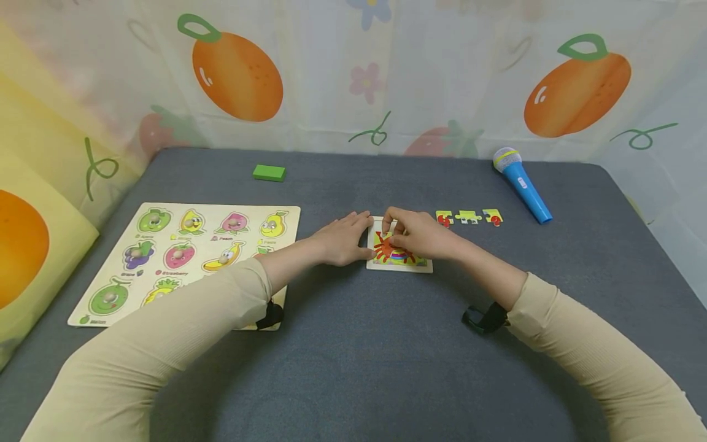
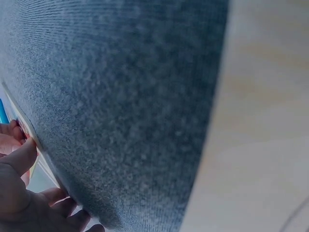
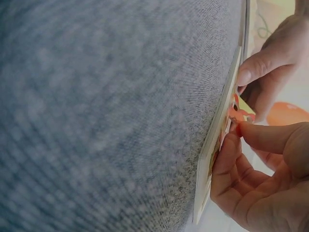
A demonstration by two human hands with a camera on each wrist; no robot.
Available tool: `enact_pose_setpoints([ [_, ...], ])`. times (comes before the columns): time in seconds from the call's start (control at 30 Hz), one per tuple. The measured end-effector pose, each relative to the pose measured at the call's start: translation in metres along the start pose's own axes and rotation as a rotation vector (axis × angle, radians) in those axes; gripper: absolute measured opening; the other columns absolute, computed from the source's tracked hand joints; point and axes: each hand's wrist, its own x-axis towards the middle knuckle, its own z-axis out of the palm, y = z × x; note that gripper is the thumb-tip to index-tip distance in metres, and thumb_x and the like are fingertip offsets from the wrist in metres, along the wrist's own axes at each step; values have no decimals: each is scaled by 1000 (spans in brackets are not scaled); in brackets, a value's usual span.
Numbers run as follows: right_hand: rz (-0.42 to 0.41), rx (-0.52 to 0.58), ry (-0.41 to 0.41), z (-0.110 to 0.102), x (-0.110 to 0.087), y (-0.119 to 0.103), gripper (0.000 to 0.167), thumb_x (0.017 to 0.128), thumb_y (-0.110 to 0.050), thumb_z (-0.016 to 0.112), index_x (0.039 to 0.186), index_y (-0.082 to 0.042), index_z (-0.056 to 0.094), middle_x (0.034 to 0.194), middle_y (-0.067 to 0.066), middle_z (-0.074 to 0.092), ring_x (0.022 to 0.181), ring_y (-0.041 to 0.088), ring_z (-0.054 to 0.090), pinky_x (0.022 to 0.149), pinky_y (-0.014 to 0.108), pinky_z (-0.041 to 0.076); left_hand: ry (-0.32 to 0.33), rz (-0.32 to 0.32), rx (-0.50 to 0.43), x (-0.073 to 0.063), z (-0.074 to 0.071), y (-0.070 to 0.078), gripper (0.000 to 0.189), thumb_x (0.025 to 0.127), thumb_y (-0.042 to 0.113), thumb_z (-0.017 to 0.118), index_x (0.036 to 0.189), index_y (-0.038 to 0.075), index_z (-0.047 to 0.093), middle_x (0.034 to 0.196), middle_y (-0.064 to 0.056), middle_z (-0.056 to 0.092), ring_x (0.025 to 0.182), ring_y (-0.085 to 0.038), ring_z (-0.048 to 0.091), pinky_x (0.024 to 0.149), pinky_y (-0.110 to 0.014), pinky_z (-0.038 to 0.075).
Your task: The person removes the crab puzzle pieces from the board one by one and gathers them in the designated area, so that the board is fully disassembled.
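A small jigsaw board (image 1: 400, 268) with a pale rim and a red crab picture lies mid-table. My left hand (image 1: 345, 239) rests along its left side, fingers extended and thumb at the near left corner. Over the board, my right hand (image 1: 422, 235) pinches a jigsaw piece (image 3: 236, 114) between thumb and forefinger. In the right wrist view that piece, red and yellow, stands tilted up from the board. Three loose jigsaw pieces (image 1: 468, 217) lie in a row just beyond the right hand. The fingers partly cover the picture.
A large fruit peg puzzle (image 1: 210, 209) lies at left, partly beneath my left forearm. Towards the back left is a green block (image 1: 269, 172). A blue toy microphone (image 1: 527, 190) lies at the back right. A fruit-print curtain (image 1: 320, 73) hangs behind the table.
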Motion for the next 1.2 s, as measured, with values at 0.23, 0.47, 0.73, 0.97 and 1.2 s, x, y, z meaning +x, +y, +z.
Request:
enact_pose_setpoints([
  [0.23,10,0,-11,-2,-1,-3,13,97,-6,58,108,-10,55,93,12,65,65,16,54,59,25,42,7,5,0,-1,0,0,73,99,41,55,157,11,24,169,-10,12,157,-33,11,126,-54,16],
  [0.47,24,9,-30,-2,0,-2,12,97,-7,57,109,-11,54,98,13,65,70,18,55,62,26,43,11,4,0,-1,0,0,72,98,40,57,156,11,26,168,-9,13,157,-32,11,126,-53,17],
  [0.73,40,24,-44,-3,1,0,11,99,-9,55,109,-12,55,98,13,64,71,18,55,62,26,43,16,4,7,-1,0,1,72,98,40,57,156,11,26,168,-10,14,157,-33,12,126,-53,18],
  [0.97,88,53,-43,-3,4,-1,11,100,-12,55,111,-11,56,92,11,64,72,18,56,63,26,44,9,0,10,-2,-1,2,73,98,40,56,157,11,24,168,-9,14,157,-32,12,126,-52,17],
  [1.2,138,124,-44,-5,4,-2,13,101,-15,53,111,-7,57,89,9,66,70,16,57,64,26,47,13,8,13,-2,0,1,73,99,40,55,157,10,24,168,-10,13,156,-33,12,126,-53,18],
])
